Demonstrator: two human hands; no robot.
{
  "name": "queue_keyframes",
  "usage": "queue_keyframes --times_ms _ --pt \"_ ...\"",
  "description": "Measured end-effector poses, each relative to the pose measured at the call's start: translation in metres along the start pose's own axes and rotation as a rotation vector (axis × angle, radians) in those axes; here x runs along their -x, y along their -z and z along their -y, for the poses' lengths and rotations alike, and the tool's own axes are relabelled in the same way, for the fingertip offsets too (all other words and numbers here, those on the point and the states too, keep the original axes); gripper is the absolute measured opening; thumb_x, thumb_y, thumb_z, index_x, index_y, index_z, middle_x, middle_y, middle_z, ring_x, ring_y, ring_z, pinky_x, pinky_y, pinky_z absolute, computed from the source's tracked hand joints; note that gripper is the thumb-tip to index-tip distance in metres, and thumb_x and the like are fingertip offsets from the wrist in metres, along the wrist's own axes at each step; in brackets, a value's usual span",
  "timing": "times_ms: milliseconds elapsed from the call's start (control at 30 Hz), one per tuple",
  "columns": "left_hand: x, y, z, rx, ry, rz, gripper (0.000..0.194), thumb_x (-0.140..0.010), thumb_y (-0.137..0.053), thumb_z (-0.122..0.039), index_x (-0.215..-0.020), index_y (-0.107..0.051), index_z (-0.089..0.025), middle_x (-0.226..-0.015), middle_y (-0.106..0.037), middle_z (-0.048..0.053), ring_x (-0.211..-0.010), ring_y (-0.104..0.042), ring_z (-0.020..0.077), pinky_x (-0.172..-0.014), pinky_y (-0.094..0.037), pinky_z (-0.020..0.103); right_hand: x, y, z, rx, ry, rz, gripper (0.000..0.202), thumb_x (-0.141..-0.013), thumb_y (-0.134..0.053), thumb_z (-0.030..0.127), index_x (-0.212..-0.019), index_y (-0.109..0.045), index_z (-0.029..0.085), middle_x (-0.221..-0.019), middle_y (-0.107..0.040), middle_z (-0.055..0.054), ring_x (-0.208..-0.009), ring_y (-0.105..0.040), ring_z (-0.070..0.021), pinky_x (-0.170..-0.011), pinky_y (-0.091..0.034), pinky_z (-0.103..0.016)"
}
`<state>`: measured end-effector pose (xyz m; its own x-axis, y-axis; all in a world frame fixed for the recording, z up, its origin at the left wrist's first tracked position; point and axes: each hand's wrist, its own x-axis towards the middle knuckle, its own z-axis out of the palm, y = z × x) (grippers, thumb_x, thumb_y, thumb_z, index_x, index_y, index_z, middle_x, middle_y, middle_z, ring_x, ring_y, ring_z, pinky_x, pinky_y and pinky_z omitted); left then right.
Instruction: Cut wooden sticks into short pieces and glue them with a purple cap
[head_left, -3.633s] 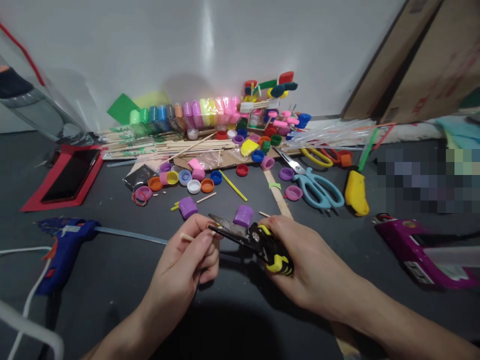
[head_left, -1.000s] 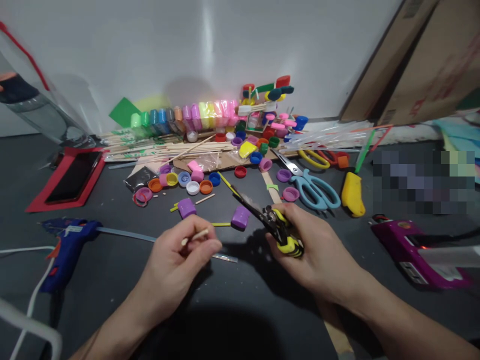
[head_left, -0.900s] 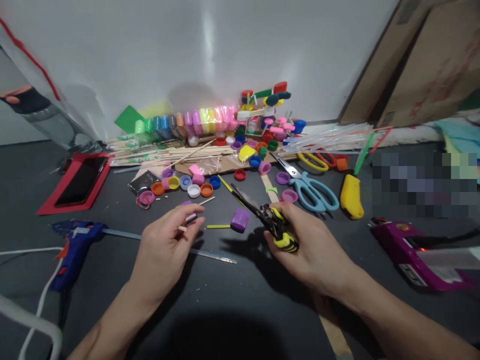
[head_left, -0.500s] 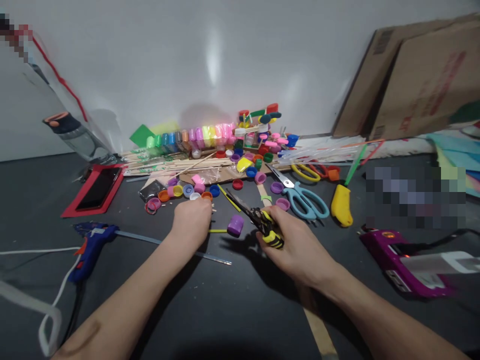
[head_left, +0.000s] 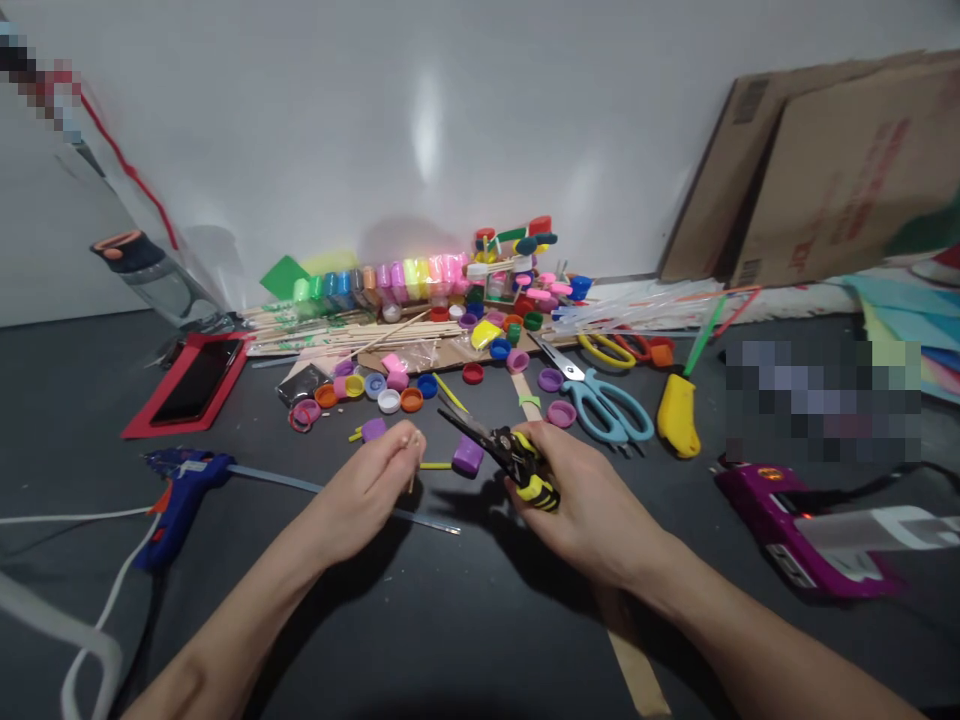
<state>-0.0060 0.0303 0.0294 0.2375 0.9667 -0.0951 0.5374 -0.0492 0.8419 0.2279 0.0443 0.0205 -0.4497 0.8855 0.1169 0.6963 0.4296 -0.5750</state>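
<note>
My right hand is wrapped round black-and-yellow pliers, whose long dark jaws point to the upper left. To its left, my left hand is closed, pinching a thin wooden stick; a pale end shows at the fingertips and most of it is hidden. Between the hands a purple cap lies on the dark table beside a yellow stick. Another purple cap sits just beyond my left hand. The plier jaws are apart from the wooden stick.
A blue glue gun lies at left, with a clear glue stick near my left wrist. Blue-handled scissors, a yellow cutter and a magenta power strip are at right. Bottle caps, bamboo sticks and paint pots line the back.
My left hand has turned and dropped slightly toward me, uncovering caps behind it and showing the stick. My right hand with the pliers has shifted slightly left and down.
</note>
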Motion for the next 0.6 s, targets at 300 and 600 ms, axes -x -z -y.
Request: queue_keyframes --times_ms 300,600 --pt "0.013 -0.018 0.022 0.868 0.078 -0.063 0.03 -0.092 -0.058 -0.047 -0.084 -0.055 -0.017 -0.061 -0.037 -0.007 -0.048 -0.026 0.0049 -0.044 -0.021 0.017 0.003 -0.007 0.002 -0.018 0.05 0.034 0.025 -0.075 -0.055 0.016 -0.099 -0.054 0.018 -0.088 -0.061 -0.007 -0.078 -0.057 -0.0239 -0.068 -0.045 -0.036" --pt "0.017 -0.029 0.016 1.323 0.207 0.047 0.03 -0.076 -0.079 -0.037 -0.076 -0.056 -0.018 -0.057 -0.03 -0.01 -0.046 -0.013 0.0026 -0.041 -0.012 0.015 0.006 -0.011 0.005 0.008 0.185 0.002 0.027 -0.072 -0.053 0.015 -0.099 -0.055 0.016 -0.085 -0.061 -0.007 -0.076 -0.055 -0.0237 -0.064 -0.045 -0.034"
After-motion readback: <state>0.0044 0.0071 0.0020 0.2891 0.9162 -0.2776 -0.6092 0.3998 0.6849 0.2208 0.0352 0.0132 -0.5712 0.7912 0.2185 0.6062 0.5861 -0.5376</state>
